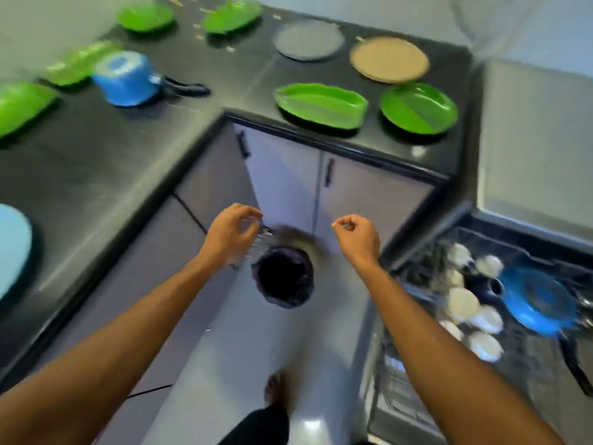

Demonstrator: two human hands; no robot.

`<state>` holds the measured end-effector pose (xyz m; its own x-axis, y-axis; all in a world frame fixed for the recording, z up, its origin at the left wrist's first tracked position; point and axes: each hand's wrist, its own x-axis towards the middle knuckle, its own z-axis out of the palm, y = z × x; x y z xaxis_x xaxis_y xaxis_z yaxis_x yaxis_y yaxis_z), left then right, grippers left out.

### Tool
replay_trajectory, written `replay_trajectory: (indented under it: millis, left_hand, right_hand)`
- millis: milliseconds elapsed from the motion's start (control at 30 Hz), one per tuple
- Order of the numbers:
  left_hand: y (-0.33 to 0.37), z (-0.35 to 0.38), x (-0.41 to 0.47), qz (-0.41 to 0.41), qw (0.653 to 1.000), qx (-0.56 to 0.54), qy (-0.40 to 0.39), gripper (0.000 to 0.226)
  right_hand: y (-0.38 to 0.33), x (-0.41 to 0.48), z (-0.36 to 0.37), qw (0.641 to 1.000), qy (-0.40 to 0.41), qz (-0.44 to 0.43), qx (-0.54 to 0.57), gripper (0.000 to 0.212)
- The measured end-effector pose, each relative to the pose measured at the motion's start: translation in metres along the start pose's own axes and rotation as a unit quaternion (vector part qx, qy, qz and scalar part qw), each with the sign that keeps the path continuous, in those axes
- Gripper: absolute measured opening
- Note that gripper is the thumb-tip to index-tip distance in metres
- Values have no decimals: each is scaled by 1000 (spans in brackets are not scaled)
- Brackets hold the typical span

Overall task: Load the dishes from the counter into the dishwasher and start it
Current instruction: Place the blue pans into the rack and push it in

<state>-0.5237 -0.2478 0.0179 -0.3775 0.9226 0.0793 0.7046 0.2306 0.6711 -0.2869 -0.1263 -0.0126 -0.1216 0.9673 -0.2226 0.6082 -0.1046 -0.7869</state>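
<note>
Dark stone bench wraps the corner of this kitchen, running along the left and across the far side, with grey cupboard doors below it. At the right, the dishwasher rack stands pulled out and part filled: a cluster of white cups sits on its left, and a blue pan lies to their right with its black handle pointing toward the near side. Dishes are spread across the bench: two green plates near the front edge at the far right, a grey plate and a tan plate behind them, more green plates along the far and left side, a blue pot with a black handle, and a pale blue plate at the near left. On the floor between the arms sits a bin with a dark liner. Both arms reach forward over it. The left hand has its fingers curled loosely, and I cannot tell whether it holds anything; the blur hides it. The right hand is pinched nearly closed and looks empty.
</note>
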Motion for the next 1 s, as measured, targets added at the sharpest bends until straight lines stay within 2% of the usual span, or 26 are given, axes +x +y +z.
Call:
replay_trajectory:
  millis: [133,233,367,500,633,700,800,1000]
  left_hand:
    - [-50,-101,6,0,993,46,105,20]
    - [-90,-144,1,-24,986,82,147,20]
    - [-139,-170,-7,-94,975,109,170,28]
    - [-162,-176,6,-143,966,127,172,32]
    - [-189,-183,59,-185,953,153,187,44]
    - [-194,-183,94,-204,950,166,167,53]
    - [-198,-183,147,-250,945,197,80,72]
    - [-209,-196,224,-386,911,143,-27,115]
  right_hand:
    - [-101,2,73,992,-70,-97,-35,4]
    - [-159,3,117,978,-113,-162,-68,5]
    - [-215,10,168,954,-162,-232,-103,7]
    - [-240,33,203,935,-180,-276,-133,12]
    - [-270,87,249,913,-178,-331,-157,30]
    - [-282,118,265,907,-170,-346,-168,38]
    - [-300,162,284,900,-128,-370,-189,45]
    - [-345,239,318,881,-83,-409,-223,60]
